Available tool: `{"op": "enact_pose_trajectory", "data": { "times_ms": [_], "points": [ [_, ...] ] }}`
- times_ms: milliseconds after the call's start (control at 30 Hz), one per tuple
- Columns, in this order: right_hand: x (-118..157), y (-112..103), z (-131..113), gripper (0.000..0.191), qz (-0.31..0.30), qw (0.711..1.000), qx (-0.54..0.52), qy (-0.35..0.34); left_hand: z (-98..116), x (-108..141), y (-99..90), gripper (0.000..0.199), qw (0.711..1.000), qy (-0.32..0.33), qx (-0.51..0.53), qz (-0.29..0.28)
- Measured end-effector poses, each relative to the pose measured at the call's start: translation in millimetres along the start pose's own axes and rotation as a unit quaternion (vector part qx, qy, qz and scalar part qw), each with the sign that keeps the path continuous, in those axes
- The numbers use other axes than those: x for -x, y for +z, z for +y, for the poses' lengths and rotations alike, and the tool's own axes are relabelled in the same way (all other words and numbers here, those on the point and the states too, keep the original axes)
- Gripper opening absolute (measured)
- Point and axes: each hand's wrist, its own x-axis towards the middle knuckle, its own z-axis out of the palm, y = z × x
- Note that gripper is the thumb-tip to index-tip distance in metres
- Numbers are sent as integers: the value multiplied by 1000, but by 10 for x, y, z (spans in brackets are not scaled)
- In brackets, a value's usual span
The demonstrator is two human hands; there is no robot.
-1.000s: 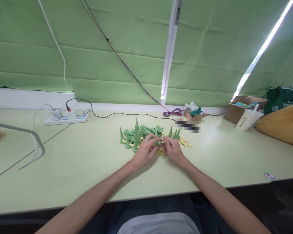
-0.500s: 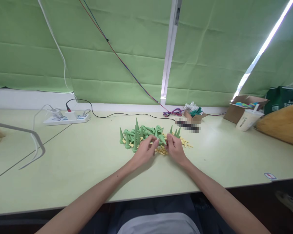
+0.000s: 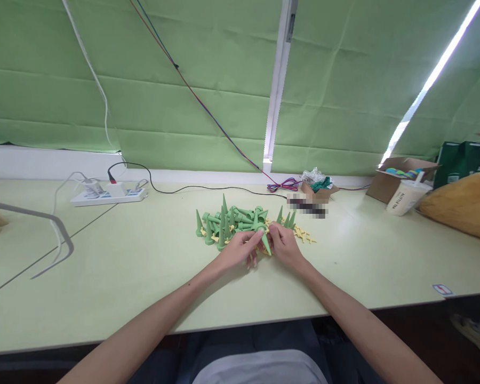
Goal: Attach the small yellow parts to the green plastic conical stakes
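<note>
A light green plastic cone (image 3: 266,244) points down toward me, its wide end up. My left hand (image 3: 239,250) is closed on it, thumb across the wide end. At its right side my right hand (image 3: 285,244) is pinched closed; whatever lies between those fingertips is hidden. Behind both hands is a heap of green cones (image 3: 244,217), many lying on their sides. Several upright cones (image 3: 221,234) stand at the left, some with small yellow pieces beside them. A few more stand just beyond my right hand, near scattered yellow branching pieces (image 3: 304,234).
On the table (image 3: 136,277), a white power strip (image 3: 109,196) lies at back left, with a black cable running right. Toward the back right are a small open carton (image 3: 318,191), a larger cardboard box (image 3: 378,184), a drink cup (image 3: 408,197) and a brown cushion-like item (image 3: 460,194).
The cone in my left hand has tipped further downward toward me. My left fingers have shifted beneath it, and my right fingertips have stayed close to its side.
</note>
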Motion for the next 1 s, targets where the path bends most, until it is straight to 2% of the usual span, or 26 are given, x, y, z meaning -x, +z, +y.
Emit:
{"op": "enact_pose_trajectory", "data": {
  "times_ms": [300,567,1000],
  "points": [
    [6,-6,-2,45,-4,1000,21,0,15,23,-33,51,1000,7,-11,1],
    [0,-19,-13,46,-5,1000,17,4,-18,42,-44,38,996,39,-77,26],
    [-1,-29,-66,63,5,999,36,13,9,45,2,31,988,66,-122,69]
  ]
}}
